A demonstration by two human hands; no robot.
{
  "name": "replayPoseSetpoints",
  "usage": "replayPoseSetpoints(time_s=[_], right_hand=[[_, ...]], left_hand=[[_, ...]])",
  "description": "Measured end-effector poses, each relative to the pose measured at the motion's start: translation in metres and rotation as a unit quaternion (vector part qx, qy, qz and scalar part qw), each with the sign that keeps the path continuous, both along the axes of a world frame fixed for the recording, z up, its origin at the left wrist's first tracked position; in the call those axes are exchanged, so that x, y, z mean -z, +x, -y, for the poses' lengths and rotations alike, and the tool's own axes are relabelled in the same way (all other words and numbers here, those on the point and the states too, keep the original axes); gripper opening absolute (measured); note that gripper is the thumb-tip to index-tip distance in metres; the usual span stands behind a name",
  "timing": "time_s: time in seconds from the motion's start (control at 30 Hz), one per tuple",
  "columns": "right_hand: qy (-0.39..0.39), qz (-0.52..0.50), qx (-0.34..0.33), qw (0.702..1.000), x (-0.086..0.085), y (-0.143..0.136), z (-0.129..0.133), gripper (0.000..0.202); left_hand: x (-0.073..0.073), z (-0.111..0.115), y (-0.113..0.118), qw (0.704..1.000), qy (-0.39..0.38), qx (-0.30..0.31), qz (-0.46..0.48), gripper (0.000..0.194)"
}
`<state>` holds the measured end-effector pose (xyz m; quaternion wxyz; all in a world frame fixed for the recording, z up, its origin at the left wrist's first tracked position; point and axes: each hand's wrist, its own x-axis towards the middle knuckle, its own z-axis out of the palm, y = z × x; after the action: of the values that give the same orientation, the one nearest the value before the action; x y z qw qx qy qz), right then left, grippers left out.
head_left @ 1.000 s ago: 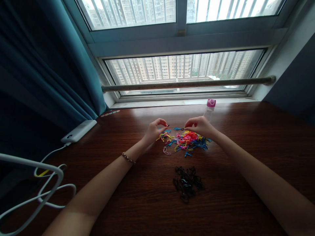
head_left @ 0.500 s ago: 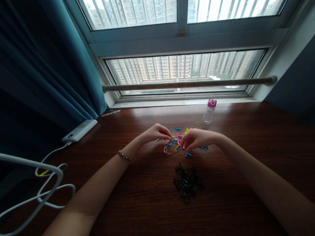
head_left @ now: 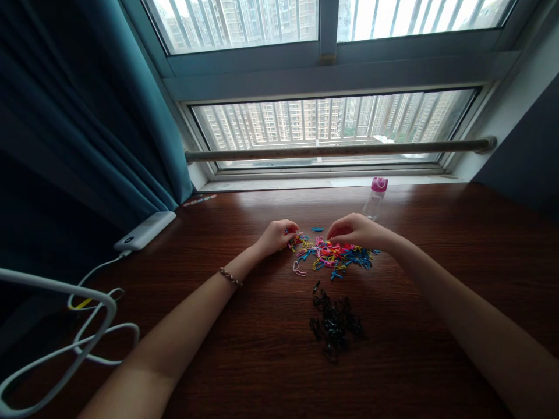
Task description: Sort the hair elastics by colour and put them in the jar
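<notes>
A loose pile of coloured rubber bands [head_left: 334, 253], pink, blue, yellow and red, lies on the dark wooden table [head_left: 244, 361]. My left hand [head_left: 279, 235] is at the pile's left edge, fingers pinched together; something small seems to be at the fingertips, too small to name. Over the back of the pile, my right hand [head_left: 353, 228] points down with its fingers closed, their tips partly hidden. Nearer to me is a heap of black bands [head_left: 335, 326], with one black band [head_left: 316, 286] just behind it.
A clear bottle with a pink cap [head_left: 379, 185] stands behind my right hand. At the left are a white power bank [head_left: 145, 230] and white cables [head_left: 102, 299]. A metal rail [head_left: 340, 152] crosses the window, beside a blue curtain [head_left: 161, 134].
Both hands have moved back and slightly apart, uncovering more of the coloured pile. A single black band now lies behind the black heap. My right hand now covers the yellow band near the bottle.
</notes>
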<state>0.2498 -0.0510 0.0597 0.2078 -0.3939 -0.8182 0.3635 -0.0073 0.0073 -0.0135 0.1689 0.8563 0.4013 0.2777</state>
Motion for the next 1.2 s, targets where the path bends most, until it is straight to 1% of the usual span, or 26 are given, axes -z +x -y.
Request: replayPoseSetpoints(time_s=[0.1,0.2,0.27,0.33,0.4,0.47,0.53,0.6,0.63,0.67,0.7,0.73,0.77,0.8,0.83,0.87,0.93,0.97,1.03,1.13,1.2], right_hand=[[-0.002,-0.008,0.007,1.0,0.001,0.0,-0.002,0.018],[-0.001,-0.011,0.011,1.0,0.003,0.0,-0.004,0.018],[0.001,-0.009,0.011,1.0,0.004,0.001,-0.005,0.018],[0.003,-0.006,0.012,1.0,0.005,0.001,-0.005,0.018],[0.006,-0.003,0.015,1.0,0.004,0.002,-0.005,0.018],[0.014,0.002,0.018,1.0,0.004,0.002,-0.005,0.019],[0.028,0.012,0.024,0.999,0.003,0.003,-0.005,0.019],[0.047,0.024,0.035,0.998,0.003,0.004,-0.005,0.018],[0.056,0.031,0.043,0.997,0.003,0.005,-0.006,0.018],[0.065,0.037,0.051,0.996,0.004,0.006,-0.008,0.018],[0.073,0.043,0.059,0.995,0.005,0.008,-0.009,0.018],[0.078,0.049,0.066,0.994,0.007,0.009,-0.011,0.018],[0.082,0.053,0.071,0.993,0.008,0.011,-0.013,0.018],[0.085,0.056,0.075,0.992,0.01,0.013,-0.015,0.018],[0.087,0.059,0.079,0.991,0.011,0.015,-0.017,0.018],[0.089,0.061,0.082,0.991,0.012,0.016,-0.018,0.018],[0.092,0.067,0.087,0.99,0.012,0.018,-0.019,0.019],[0.095,0.069,0.09,0.989,0.011,0.019,-0.019,0.019],[0.101,0.073,0.094,0.988,0.008,0.02,-0.018,0.019],[0.105,0.073,0.098,0.987,0.004,0.02,-0.016,0.019],[0.099,0.068,0.1,0.988,0.002,0.021,-0.015,0.019]], left_hand=[[0.002,-0.003,-0.002,0.998,0.0,-0.056,0.029,0.017],[-0.001,-0.005,-0.004,0.994,-0.007,-0.098,0.054,0.021],[-0.004,-0.005,-0.004,0.995,-0.026,-0.084,0.052,0.027],[-0.006,-0.004,-0.004,0.997,-0.053,-0.038,0.03,0.037],[-0.005,-0.004,-0.004,0.997,-0.076,-0.006,0.01,0.039],[-0.003,-0.007,-0.006,0.996,-0.085,-0.019,0.013,0.03],[-0.001,-0.009,-0.008,0.994,-0.08,-0.059,0.035,0.024],[-0.003,-0.009,-0.008,0.992,-0.057,-0.094,0.052,0.023],[-0.005,-0.007,-0.006,0.993,-0.041,-0.097,0.056,0.023],[-0.009,-0.004,-0.004,0.995,-0.023,-0.083,0.055,0.024],[-0.013,0.001,0.0,0.997,-0.004,-0.054,0.049,0.025],[-0.017,0.008,0.004,0.999,0.014,-0.002,0.039,0.026],[-0.02,0.015,0.01,0.997,0.024,0.069,0.025,0.028],[-0.023,0.022,0.015,0.99,0.03,0.136,0.005,0.028],[-0.024,0.028,0.02,0.981,0.038,0.189,-0.019,0.028],[-0.024,0.033,0.024,0.972,0.052,0.226,-0.046,0.029],[-0.021,0.039,0.029,0.959,0.087,0.254,-0.09,0.031],[-0.018,0.038,0.029,0.956,0.104,0.252,-0.106,0.031],[-0.013,0.034,0.024,0.957,0.131,0.228,-0.122,0.028],[-0.007,0.022,0.013,0.966,0.159,0.161,-0.124,0.021],[-0.005,0.015,0.006,0.972,0.166,0.119,-0.117,0.02]])
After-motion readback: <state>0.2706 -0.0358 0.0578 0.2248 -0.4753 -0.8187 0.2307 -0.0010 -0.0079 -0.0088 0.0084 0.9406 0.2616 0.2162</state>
